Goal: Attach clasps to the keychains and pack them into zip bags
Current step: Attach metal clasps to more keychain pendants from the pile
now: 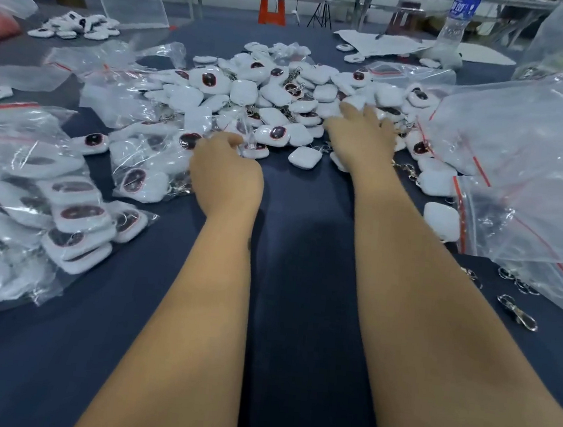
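Observation:
A big heap of white keychain cases [284,93] with dark red ovals lies mid-table on the dark blue cloth [290,248]. My left hand [225,170] sits at the heap's near left edge, fingers curled, pinching the edge of a clear zip bag [246,130] that holds a keychain. My right hand [363,135] reaches into the heap with straight fingers resting on the cases. Loose metal clasps [518,313] lie near the right edge. Packed zip bags of keychains [67,213] are piled at the left.
A stack of empty zip bags with red seals [534,175] fills the right side. A water bottle [458,18] and papers [382,44] stand at the back right. A small pile of white cases [74,26] and a clear sheet sit back left.

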A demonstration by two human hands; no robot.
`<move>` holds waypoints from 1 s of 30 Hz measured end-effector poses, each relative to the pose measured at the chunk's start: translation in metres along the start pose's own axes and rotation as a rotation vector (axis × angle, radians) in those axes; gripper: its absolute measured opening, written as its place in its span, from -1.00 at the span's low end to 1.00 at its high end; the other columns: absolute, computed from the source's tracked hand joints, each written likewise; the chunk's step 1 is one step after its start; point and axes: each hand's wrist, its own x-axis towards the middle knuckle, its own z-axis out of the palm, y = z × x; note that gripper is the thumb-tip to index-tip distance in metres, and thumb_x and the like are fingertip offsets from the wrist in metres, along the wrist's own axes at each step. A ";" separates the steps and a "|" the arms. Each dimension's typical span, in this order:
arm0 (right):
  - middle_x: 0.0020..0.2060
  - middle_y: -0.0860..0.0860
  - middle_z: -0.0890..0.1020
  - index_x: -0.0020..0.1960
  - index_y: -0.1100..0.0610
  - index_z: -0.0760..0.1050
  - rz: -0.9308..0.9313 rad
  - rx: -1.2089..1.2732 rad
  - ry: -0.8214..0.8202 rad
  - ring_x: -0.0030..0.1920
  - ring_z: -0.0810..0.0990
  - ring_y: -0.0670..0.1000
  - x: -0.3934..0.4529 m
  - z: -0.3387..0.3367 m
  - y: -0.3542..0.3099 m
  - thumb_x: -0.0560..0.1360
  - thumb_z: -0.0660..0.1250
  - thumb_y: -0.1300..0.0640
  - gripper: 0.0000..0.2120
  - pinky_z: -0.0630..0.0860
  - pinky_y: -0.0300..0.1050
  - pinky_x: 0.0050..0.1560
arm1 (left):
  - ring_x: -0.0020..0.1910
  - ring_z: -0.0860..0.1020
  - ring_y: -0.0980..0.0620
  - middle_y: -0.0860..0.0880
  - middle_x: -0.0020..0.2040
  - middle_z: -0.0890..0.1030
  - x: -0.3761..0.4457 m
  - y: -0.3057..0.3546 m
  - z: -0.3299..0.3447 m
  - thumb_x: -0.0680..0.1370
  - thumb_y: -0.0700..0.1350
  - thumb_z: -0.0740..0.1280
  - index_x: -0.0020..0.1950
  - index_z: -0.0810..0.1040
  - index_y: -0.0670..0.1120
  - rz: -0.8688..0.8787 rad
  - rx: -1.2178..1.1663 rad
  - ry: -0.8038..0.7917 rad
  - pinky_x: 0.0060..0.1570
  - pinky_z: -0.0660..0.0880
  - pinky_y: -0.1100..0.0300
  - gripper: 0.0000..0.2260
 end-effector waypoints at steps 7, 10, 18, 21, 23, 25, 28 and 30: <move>0.18 -0.07 0.60 0.21 -0.09 0.56 -0.148 0.304 0.020 0.23 0.48 0.09 -0.061 0.005 -0.009 0.45 0.15 -0.06 -0.61 0.39 0.00 0.22 | 0.19 0.53 -0.06 -0.05 0.24 0.57 -0.010 0.000 -0.008 0.46 -0.37 0.18 0.28 0.57 -0.08 0.032 -0.059 -0.045 0.06 0.45 0.18 -0.55; -0.15 -0.11 0.63 0.04 0.03 0.64 -0.105 0.424 -0.012 -0.01 0.53 -0.03 -0.073 -0.001 -0.011 0.48 0.16 -0.08 -0.66 0.27 -0.01 0.18 | 0.12 0.55 -0.01 -0.06 0.21 0.59 -0.012 -0.003 -0.014 0.53 -0.32 0.19 0.25 0.59 -0.09 -0.028 -0.220 0.006 0.01 0.44 0.24 -0.65; 0.10 -0.18 0.60 0.04 -0.12 0.61 -0.267 0.232 0.225 0.32 0.37 0.00 -0.054 0.000 -0.067 0.52 0.15 0.00 -0.74 0.05 0.22 0.37 | 0.13 0.46 0.21 0.03 0.29 0.44 0.037 0.007 -0.057 0.56 -0.41 0.07 0.42 0.46 -0.10 0.087 -0.647 0.527 0.13 0.37 0.50 -0.52; 0.42 -0.07 0.42 0.42 -0.09 0.41 -0.368 0.224 0.175 0.45 0.28 0.07 -0.022 0.010 -0.104 0.56 0.14 -0.02 -0.58 0.08 0.24 0.41 | 0.38 0.30 0.25 0.04 0.43 0.40 0.069 0.013 -0.061 0.50 -0.45 0.01 0.48 0.39 -0.06 0.254 -0.502 0.572 0.29 0.18 0.57 -0.39; 0.57 -0.02 0.15 0.54 -0.10 0.21 -0.445 0.269 0.094 0.55 0.08 0.13 -0.001 0.019 -0.127 0.60 0.12 -0.03 -0.50 0.05 0.29 0.46 | 0.43 0.31 0.14 -0.01 0.46 0.40 0.086 0.013 -0.054 0.47 -0.48 0.01 0.50 0.37 -0.02 0.308 -0.370 0.476 0.27 0.20 0.59 -0.33; 0.60 -0.02 -0.08 0.59 -0.15 0.04 -0.487 0.238 -0.063 0.58 -0.14 0.19 0.014 0.031 -0.140 0.64 0.06 -0.07 -0.47 -0.09 0.31 0.51 | 0.46 0.31 0.06 -0.03 0.47 0.39 0.099 0.006 -0.044 0.46 -0.48 0.04 0.49 0.38 0.01 0.220 -0.262 0.258 0.37 0.27 0.39 -0.32; 0.59 -0.07 0.02 0.54 -0.24 0.09 -0.477 -0.092 -0.168 0.58 -0.17 0.20 0.021 0.054 -0.140 0.62 -0.01 -0.17 -0.51 -0.21 0.51 0.41 | 0.29 0.44 -0.19 -0.19 0.36 0.46 0.103 -0.013 -0.030 0.44 -0.41 0.17 0.17 0.54 -0.18 0.083 0.076 -0.041 0.14 0.39 0.00 -0.63; 0.54 -0.07 0.19 0.47 -0.24 0.26 -0.469 -0.118 -0.103 0.55 -0.03 0.22 0.016 0.058 -0.134 0.59 0.02 -0.18 -0.55 -0.16 0.55 0.36 | 0.15 0.46 -0.26 -0.22 0.24 0.47 0.100 -0.018 -0.025 0.46 -0.37 0.19 0.03 0.51 -0.22 0.131 0.247 -0.074 -0.13 0.32 0.01 -0.79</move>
